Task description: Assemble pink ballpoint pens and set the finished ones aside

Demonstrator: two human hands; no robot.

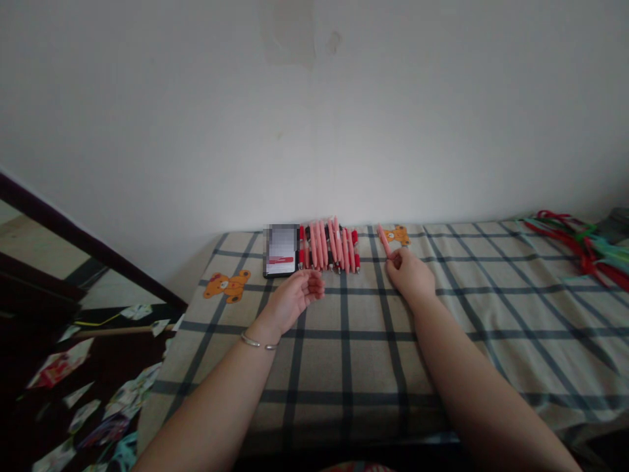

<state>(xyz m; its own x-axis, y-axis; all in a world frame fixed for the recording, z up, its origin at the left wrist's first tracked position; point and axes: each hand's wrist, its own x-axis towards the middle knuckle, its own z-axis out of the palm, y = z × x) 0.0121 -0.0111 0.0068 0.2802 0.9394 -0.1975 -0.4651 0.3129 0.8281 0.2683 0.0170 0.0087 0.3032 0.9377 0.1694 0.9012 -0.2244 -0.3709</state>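
The right hand (411, 275) pinches a slim pink pen (384, 241) between thumb and fingers near its close end, leaving most of its length pointing away toward the wall. The pen is to the right of the pile of pens (322, 246), apart from it; whether its far end rests on the cloth or hangs just above cannot be told. Held so near one end, it could swing or roll out if the pinch loosens, since the barrel looks round and smooth.

The left hand (297, 298) grasps nothing that shows; its fingers curl loosely, palm partly upturned, just on the near side of the pile. A careless push forward from there could knock the closest tips and fan the row out of order, because the pens lie closely packed, some overlapping.

Just beside the pile on its left lies a phone (282, 251), which the same hand could nudge. Beneath the pile, the checked cloth (339, 367) has folds well to the right that might deflect a rolling pen. Farther right of the pile, a tangle of red and green strips (584, 246) could hide one that strays.
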